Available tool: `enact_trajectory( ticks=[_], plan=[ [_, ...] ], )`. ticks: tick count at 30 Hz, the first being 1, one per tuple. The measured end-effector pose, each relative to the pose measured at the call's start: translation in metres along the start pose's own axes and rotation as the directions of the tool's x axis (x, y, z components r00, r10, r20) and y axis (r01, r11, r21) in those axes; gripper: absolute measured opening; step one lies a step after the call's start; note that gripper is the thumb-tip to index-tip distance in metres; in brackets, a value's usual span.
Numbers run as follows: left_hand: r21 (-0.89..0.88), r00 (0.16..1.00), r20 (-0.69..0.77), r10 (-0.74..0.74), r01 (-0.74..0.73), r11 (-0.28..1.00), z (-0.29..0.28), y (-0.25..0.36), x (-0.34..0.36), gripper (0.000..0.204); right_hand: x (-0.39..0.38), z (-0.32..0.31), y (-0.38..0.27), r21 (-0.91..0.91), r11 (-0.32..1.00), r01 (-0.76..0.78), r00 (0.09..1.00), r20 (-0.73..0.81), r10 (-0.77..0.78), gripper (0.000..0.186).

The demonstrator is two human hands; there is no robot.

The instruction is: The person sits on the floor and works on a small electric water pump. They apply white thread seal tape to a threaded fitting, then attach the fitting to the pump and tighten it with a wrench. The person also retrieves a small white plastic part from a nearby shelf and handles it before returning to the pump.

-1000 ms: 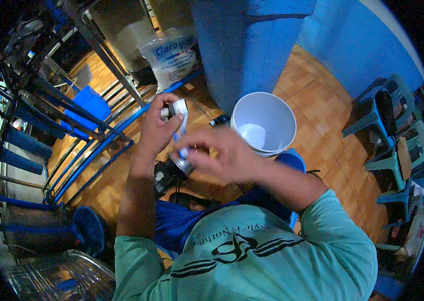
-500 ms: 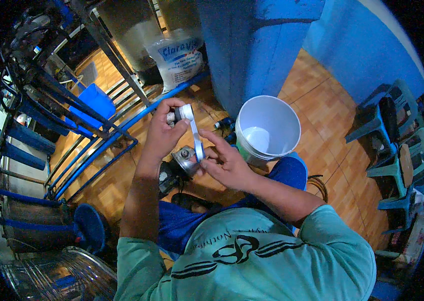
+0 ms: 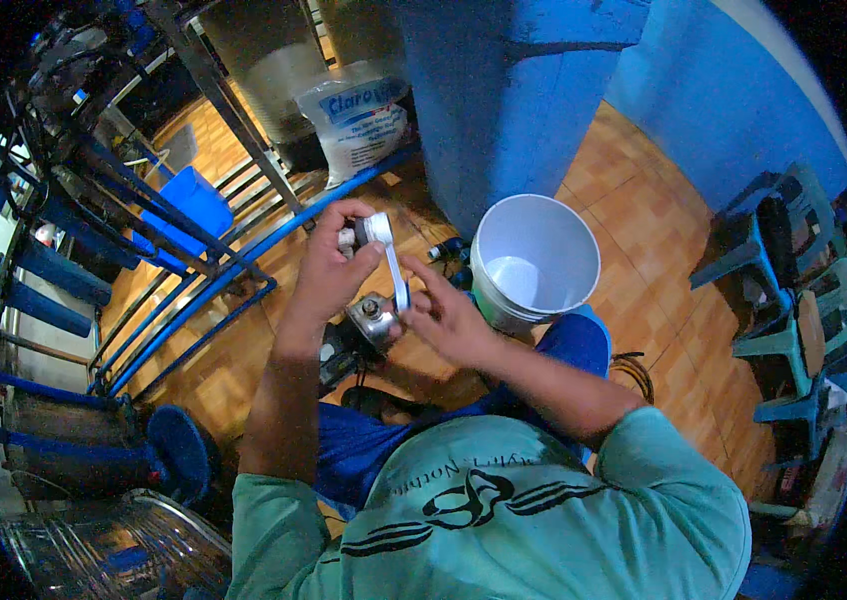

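Left hand [image 3: 333,258]: raised, thumb and fingers clamped on the fitting, the forearm coming up from the lower edge.
Fitting [image 3: 348,240]: small, grey and dark, with a white-wrapped end turned to the right – held in front of the person, above the floor and to the left of the bucket.
Strip [image 3: 396,274]: white and narrow, running from the fitting's white end down to the right hand, with some blue at its lower end; whether a spool sits there, I cannot tell.
Right hand [image 3: 453,322]: lower than the left, thumb and fingertips pinched together on the strip's lower end.
Device [image 3: 371,314]: silver on top, black below, under the hands and partly hidden.
Bucket [image 3: 568,245]: white, upright, mouth facing up, just beyond the right hand.
Bin [image 3: 513,120]: tall and blue, right behind the bucket.
Sack [image 3: 355,130]: pale with blue print, to the left of the bin.
Rail [image 3: 175,318]: blue, running slantwise left of the hands, a blue box [image 3: 198,205] beyond it.
Stools [image 3: 778,345]: pale green plastic, at far right.
Hose [image 3: 633,375]: coiled on the floor [image 3: 678,330] – orange tile – near the right forearm.
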State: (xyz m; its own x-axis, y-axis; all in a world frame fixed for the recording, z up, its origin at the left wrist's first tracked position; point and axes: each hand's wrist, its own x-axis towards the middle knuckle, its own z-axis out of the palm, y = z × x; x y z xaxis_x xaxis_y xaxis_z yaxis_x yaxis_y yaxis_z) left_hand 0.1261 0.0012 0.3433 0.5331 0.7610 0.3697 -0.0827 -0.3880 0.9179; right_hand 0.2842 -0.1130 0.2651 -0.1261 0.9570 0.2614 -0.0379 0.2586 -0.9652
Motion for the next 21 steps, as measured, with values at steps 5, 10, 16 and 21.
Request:
enact_trajectory(
  ticks=[5,10,16,21],
  plan=[
    [0.106,0.999,-0.025,-0.025,0.027,0.994,-0.011,-0.009,-0.003,0.039,0.068,-0.012,-0.138,-0.309,0.921,0.238,0.970,0.129,-0.207,0.035],
    [-0.059,0.994,0.027,0.109,-0.107,0.993,0.012,0.012,0.004,0.037,0.140,-0.068,-0.031,-0.002,0.990,0.138,0.989,-0.050,-0.138,0.038],
    [0.127,0.997,0.030,0.072,-0.076,0.989,-0.013,-0.016,0.002,0.036,-0.009,0.022,-0.065,0.303,0.953,0.018,0.999,-0.051,-0.002,0.044],
    [0.044,0.998,-0.023,-0.051,0.052,0.998,-0.004,0.005,-0.008,0.038,0.125,-0.023,-0.131,-0.059,0.983,0.175,0.984,0.025,-0.174,0.034]
  ],
)
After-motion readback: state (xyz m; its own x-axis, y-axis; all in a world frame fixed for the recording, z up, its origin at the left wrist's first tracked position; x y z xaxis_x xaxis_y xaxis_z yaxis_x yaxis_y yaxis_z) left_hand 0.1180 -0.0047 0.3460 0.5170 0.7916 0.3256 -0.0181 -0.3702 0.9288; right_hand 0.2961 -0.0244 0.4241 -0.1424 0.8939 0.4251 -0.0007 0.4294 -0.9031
